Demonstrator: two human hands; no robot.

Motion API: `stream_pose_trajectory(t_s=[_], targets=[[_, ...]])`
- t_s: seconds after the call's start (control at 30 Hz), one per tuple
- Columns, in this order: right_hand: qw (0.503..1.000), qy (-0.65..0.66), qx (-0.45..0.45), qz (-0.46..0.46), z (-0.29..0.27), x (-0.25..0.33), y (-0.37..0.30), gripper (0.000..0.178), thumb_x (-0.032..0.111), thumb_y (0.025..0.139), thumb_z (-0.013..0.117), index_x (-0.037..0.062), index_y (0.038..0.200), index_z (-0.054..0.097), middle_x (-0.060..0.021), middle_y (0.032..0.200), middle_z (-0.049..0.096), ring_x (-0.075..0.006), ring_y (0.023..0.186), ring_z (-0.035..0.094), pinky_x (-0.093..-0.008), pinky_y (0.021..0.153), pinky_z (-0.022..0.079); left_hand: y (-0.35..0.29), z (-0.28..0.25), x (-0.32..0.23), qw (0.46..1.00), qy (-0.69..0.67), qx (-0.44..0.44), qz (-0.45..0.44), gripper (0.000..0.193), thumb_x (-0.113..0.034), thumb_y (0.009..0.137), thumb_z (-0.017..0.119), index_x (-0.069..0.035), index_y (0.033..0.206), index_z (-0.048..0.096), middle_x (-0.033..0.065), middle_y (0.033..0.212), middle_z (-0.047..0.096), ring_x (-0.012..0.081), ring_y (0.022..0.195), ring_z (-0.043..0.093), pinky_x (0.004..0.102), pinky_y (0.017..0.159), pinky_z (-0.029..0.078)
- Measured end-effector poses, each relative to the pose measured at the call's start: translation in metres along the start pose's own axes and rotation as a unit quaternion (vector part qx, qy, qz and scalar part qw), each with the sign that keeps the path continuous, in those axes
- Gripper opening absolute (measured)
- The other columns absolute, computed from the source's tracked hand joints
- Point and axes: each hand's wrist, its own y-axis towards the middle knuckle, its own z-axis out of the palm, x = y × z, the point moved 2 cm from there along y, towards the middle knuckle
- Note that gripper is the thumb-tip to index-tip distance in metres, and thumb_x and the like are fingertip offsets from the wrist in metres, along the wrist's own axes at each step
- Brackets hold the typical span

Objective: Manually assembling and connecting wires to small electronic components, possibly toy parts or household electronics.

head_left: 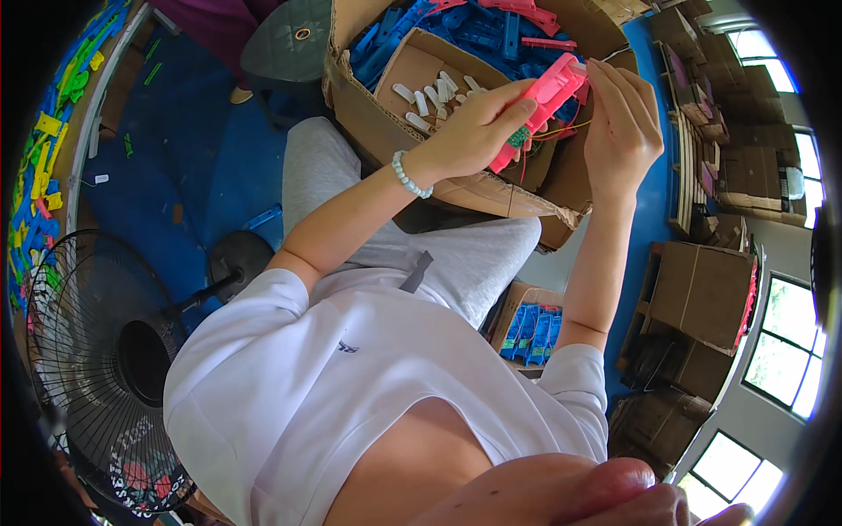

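Stacked cartons (706,294): brown cardboard, piled along the right-hand edge of the blue floor (145,197); a strap crosses one of them.
Large open box (379,118): cardboard, standing on the floor just beyond the person's knees; blue plastic parts (474,39) are heaped toward its far edge, with several pink plastic parts (531,16) among and over them.
Inner carton (412,60): cardboard, sitting inside the large box toward its near edge; small white capsule-shaped pieces (445,90) lie loose in it.
Small carton (503,331): open, low beside the person's right thigh; blue housings (533,333) stand in a row inside.
Left hand (487,129): fingers closed around the pink housing, thumb lying along its near part.
Right hand (624,131): thumb and fingertips brought together at the housing's far end; cannot tell whether they grip the pale piece (579,66) there or only touch it.
Pink housing (554,88): held in the air above the large box, tilted, its far end toward the box's far right corner.
Wires (554,133): yellow and red, trailing from the housing's near part.
Green circuit board (518,138): at the housing's near end, partly hidden by the left hand.
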Motion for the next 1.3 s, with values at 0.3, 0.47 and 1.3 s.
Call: stream_pose_trajectory(t_s=[0.3, 0.47, 1.3], targets=[[0.93, 0.2, 0.061, 0.301, 0.031, -0.01, -0.014, 0.02, 0.002, 0.081, 0.071, 0.0031, 0.101, 0.073, -0.0082, 0.089, 0.074, -0.0206, 0.082, 0.071, -0.0298, 0.077, 0.056, -0.003, -0.007, 0.02, 0.996, -0.085, -0.017, -0.028, 0.042, -0.026, 0.105, 0.045, -0.001, 0.14, 0.047, 0.0069, 0.098, 0.065, 0.0116, 0.076, 0.063, 0.0281, 0.069, 0.054], [0.814, 0.455, -0.025, 0.359, 0.036, -0.021, -0.023, 0.034, 0.003, 0.091, 0.066, -0.0049, 0.124, 0.061, -0.0127, 0.111, 0.071, -0.0159, 0.101, 0.067, -0.0275, 0.085, 0.054, -0.006, -0.001, 0.001, 0.974, -0.221, -0.022, -0.048, 0.042, -0.03, 0.105, 0.044, -0.002, 0.136, 0.047, 0.0128, 0.099, 0.065, 0.0176, 0.073, 0.066, 0.032, 0.064, 0.056], [0.578, 0.636, -0.076, 0.506, 0.012, 0.016, -0.083, 0.025, -0.006, 0.091, 0.057, -0.0089, 0.115, 0.062, -0.0128, 0.105, 0.067, -0.0158, 0.088, 0.063, -0.0278, 0.073, 0.051, 0.005, 0.012, 0.03, 0.991, -0.13, -0.004, -0.004, 0.029, -0.02, 0.101, 0.056, -0.003, 0.119, 0.041, 0.0101, 0.091, 0.068, 0.0105, 0.075, 0.065, 0.0253, 0.066, 0.051]])
